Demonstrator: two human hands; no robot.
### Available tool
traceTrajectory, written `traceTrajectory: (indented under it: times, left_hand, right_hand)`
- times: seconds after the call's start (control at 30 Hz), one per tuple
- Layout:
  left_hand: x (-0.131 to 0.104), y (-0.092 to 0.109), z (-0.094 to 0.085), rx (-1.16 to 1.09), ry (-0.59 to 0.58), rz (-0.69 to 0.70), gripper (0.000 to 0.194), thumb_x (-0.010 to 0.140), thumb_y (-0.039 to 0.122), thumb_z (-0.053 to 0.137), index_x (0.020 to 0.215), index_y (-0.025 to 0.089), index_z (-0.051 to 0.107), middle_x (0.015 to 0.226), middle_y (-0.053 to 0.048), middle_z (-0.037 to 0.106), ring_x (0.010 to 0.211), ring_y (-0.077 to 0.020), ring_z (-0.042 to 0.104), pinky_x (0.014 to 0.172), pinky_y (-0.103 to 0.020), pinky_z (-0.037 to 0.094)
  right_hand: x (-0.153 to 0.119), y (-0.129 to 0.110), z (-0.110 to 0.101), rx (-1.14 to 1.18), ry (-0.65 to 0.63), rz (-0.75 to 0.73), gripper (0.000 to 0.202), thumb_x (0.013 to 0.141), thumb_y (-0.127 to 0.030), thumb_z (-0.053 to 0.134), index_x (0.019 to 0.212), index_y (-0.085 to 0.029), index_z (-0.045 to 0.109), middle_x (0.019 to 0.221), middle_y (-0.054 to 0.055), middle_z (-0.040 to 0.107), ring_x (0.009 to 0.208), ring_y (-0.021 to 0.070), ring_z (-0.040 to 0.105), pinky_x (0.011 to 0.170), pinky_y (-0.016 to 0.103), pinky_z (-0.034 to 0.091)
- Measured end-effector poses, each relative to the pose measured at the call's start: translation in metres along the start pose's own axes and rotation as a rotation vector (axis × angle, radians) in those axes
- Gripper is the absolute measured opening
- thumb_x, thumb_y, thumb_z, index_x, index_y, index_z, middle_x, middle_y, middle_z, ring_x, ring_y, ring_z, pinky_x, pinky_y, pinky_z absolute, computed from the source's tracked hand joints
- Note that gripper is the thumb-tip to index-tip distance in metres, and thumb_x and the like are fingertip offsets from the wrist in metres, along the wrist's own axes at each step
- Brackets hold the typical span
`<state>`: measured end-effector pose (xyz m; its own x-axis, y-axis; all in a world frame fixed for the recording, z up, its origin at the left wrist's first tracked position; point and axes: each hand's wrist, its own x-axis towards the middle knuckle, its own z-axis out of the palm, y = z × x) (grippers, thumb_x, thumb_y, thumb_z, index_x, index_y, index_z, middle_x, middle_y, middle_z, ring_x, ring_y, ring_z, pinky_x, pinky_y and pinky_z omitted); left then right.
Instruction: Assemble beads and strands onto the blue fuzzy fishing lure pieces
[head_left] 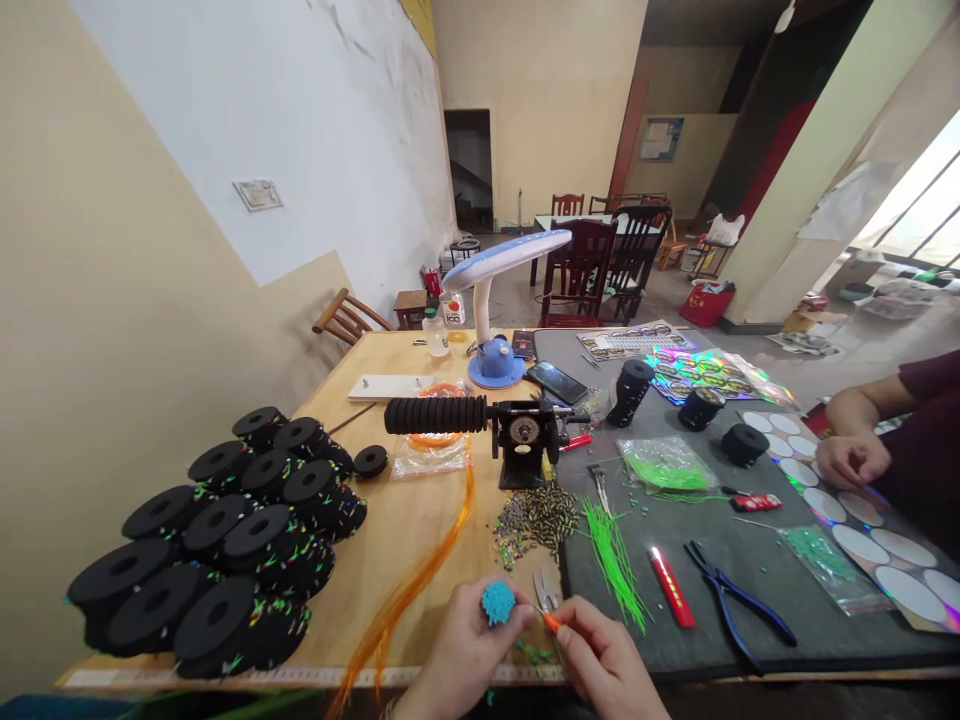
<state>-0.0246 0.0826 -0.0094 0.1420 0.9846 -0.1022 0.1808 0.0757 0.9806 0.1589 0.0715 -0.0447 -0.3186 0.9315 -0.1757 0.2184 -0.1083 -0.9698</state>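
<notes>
Head view: fine two-handed work in hand, seemingly asking for steady pinches; left hand (466, 645) palm-up, fingers curled round a turquoise bundle (497, 603) above the near table edge (442, 676), right hand (602, 657) angled inward, thumb and forefinger clamped on a small orange piece (552, 622) beside it.

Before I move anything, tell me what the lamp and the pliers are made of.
Lamp: probably plastic, judging by its smooth, moulded blue-and-white shell. Pliers: likely metal jaws, dark and narrow; the smooth blue handles look plastic- or rubber-coated.
</notes>
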Motion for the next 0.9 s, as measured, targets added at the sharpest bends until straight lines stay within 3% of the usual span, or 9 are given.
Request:
traceTrajectory:
  times: [0.13,0.27,0.37,0.5,0.7,0.8,0.9]
  left_hand:
    - [0.001,-0.003,0.004,-0.072,0.027,-0.039,0.026,0.077,0.041,0.065,0.074,0.015,0.066,0.064,-0.001,0.062,0.060,-0.0135,0.052,0.058,-0.022,0.043]
    - [0.003,-0.004,0.007,-0.106,0.061,-0.078,0.028,0.072,0.043,0.069,0.071,0.015,0.065,0.060,0.000,0.059,0.056,-0.0129,0.050,0.055,-0.022,0.043]
    - [0.004,-0.004,0.008,-0.117,0.080,-0.106,0.032,0.069,0.046,0.071,0.068,0.015,0.065,0.060,-0.001,0.061,0.056,-0.0133,0.051,0.054,-0.022,0.044]
    - [0.003,-0.004,0.009,-0.135,0.094,-0.123,0.037,0.066,0.051,0.074,0.068,0.015,0.066,0.060,-0.002,0.064,0.056,-0.0144,0.053,0.054,-0.023,0.045]
    - [0.001,-0.008,0.015,-0.160,0.195,-0.094,0.048,0.062,0.063,0.073,0.064,0.015,0.067,0.057,-0.002,0.062,0.056,-0.0150,0.054,0.056,-0.023,0.047]
    - [0.000,-0.011,0.018,-0.166,0.217,-0.110,0.051,0.058,0.066,0.073,0.065,0.016,0.068,0.059,-0.003,0.065,0.058,-0.0167,0.057,0.054,-0.023,0.049]
    - [-0.001,-0.013,0.016,-0.164,0.238,-0.106,0.052,0.055,0.068,0.073,0.064,0.016,0.068,0.058,-0.004,0.066,0.058,-0.0182,0.059,0.051,-0.023,0.049]
  right_hand:
    - [0.001,0.001,0.005,0.101,0.008,0.014,0.051,0.085,-0.067,0.041,0.084,-0.018,0.054,0.050,-0.010,0.028,0.043,0.0062,0.025,0.042,0.019,0.021]
    - [0.001,-0.003,0.005,0.025,0.045,-0.036,0.048,0.088,-0.062,0.041,0.084,-0.017,0.057,0.050,-0.009,0.031,0.043,0.0068,0.028,0.042,0.019,0.023]
    - [0.001,-0.005,-0.003,-0.122,0.189,-0.088,0.041,0.092,-0.053,0.041,0.087,-0.017,0.061,0.056,-0.005,0.047,0.048,0.0094,0.042,0.046,0.019,0.032]
    - [0.006,0.001,-0.020,-0.459,0.408,-0.251,0.026,0.093,-0.036,0.044,0.101,-0.021,0.064,0.086,0.005,0.068,0.076,0.0180,0.064,0.069,0.024,0.049]
    - [0.009,0.020,-0.030,-0.861,0.537,-0.428,0.029,0.089,-0.014,0.042,0.107,-0.020,0.063,0.095,0.008,0.069,0.086,0.0212,0.065,0.073,0.031,0.055]
    - [0.004,0.018,-0.032,-0.927,0.548,-0.440,0.030,0.089,-0.011,0.042,0.113,-0.019,0.059,0.100,0.009,0.068,0.090,0.0202,0.064,0.077,0.030,0.055]
    - [-0.007,0.015,-0.053,-1.017,0.606,-0.423,0.028,0.090,-0.017,0.046,0.115,-0.020,0.057,0.103,0.008,0.068,0.098,0.0216,0.061,0.084,0.034,0.053]
